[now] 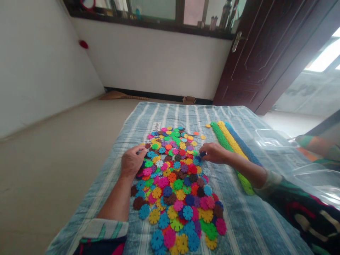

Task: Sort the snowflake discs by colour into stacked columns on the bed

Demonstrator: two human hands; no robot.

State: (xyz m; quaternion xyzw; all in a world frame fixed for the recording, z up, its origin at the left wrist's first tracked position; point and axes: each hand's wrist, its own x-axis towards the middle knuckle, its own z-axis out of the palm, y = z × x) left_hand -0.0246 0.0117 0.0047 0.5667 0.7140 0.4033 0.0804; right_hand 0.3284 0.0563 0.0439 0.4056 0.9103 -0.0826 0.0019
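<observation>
A wide heap of colourful plastic snowflake discs lies on a blue striped cloth. My left hand rests at the heap's left edge, fingers curled and pinching at a small disc. At the heap's right edge my right hand has its fingers pinched on a dark blue disc. To the right of the right hand lie three long rods of stacked discs: green, yellow and blue. My right forearm crosses over them.
A clear plastic tray and a clear lid or box lie at the right of the cloth. A few loose discs sit near the rods' far ends. Bare floor lies to the left, with a dark door behind.
</observation>
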